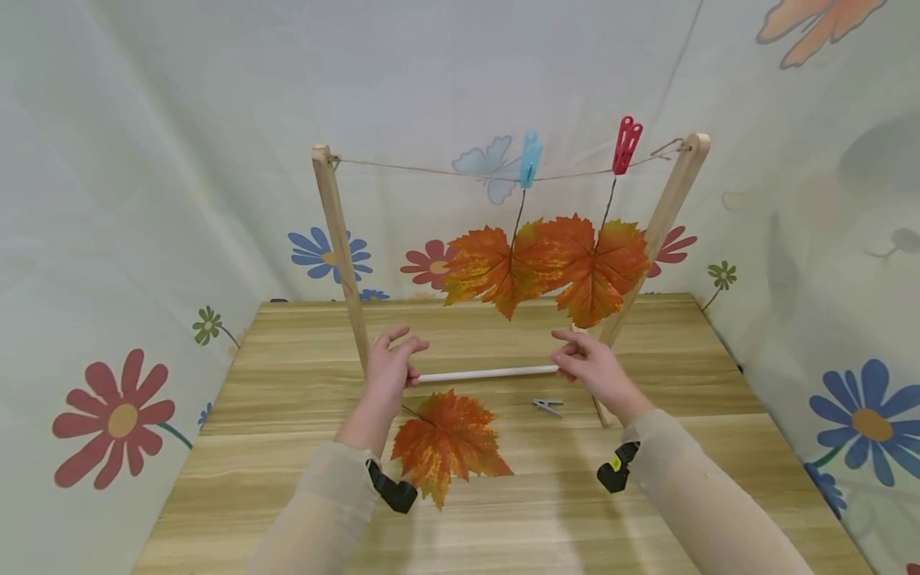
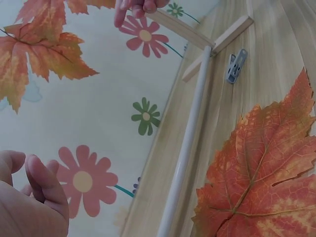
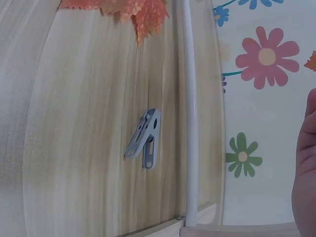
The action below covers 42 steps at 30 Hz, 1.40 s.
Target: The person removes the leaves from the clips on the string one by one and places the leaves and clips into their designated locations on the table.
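My left hand (image 1: 389, 367) is in the air by the frame's left post, its fingers loosely bent and holding nothing. Opposite it, my right hand (image 1: 588, 363) hovers near the right post, also holding nothing. In the head view both overlap the ends of a white rod (image 1: 489, 373) that joins the two posts low down. An orange maple leaf (image 1: 447, 443) lies on the table below the left hand. A grey clothespin (image 3: 144, 138) rests on the table near the rod. Two more leaves hang from the twine by a blue clothespin (image 1: 529, 161) and a red clothespin (image 1: 627, 146).
The wooden frame's left post (image 1: 338, 239) and right post (image 1: 672, 192) stand upright on the wood-grain table (image 1: 287, 479). Twine (image 1: 424, 168) runs between their tops. A flower-printed cloth (image 1: 216, 160) surrounds the table at the back and sides.
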Available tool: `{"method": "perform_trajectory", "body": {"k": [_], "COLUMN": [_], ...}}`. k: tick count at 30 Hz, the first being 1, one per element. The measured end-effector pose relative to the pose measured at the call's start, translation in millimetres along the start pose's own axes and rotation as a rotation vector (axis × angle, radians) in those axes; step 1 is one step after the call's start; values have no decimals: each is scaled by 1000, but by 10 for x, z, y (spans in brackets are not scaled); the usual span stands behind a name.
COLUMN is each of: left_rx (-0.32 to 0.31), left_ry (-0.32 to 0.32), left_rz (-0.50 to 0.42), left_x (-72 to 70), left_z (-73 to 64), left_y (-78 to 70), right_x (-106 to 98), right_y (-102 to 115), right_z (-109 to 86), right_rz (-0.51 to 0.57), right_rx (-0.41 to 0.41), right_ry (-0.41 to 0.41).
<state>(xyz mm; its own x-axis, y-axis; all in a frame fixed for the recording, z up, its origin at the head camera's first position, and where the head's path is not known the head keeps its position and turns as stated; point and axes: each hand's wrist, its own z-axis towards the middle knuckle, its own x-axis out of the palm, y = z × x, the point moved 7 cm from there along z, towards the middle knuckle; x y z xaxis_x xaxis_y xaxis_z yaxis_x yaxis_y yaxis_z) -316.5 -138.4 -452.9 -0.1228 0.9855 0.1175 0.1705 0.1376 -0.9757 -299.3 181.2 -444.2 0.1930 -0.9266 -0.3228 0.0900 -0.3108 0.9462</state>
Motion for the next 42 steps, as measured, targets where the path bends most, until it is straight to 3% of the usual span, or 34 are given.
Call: {"method": "perform_trajectory", "body": {"k": [20, 27, 42], "left_rx": [72, 93, 191], "left_ry": [52, 94, 76], "left_rz": [69, 151, 127], "left_x": [170, 271, 365], "left_z": [-37, -25, -53], "left_y": [-276, -331, -660], "right_x": [95, 79, -111], "right_y": [258, 320, 565], "right_z": [43, 51, 72], "right_rz": [-20, -9, 16], "right_rx": [-38, -31, -98], "right_ry": [47, 67, -2]}}
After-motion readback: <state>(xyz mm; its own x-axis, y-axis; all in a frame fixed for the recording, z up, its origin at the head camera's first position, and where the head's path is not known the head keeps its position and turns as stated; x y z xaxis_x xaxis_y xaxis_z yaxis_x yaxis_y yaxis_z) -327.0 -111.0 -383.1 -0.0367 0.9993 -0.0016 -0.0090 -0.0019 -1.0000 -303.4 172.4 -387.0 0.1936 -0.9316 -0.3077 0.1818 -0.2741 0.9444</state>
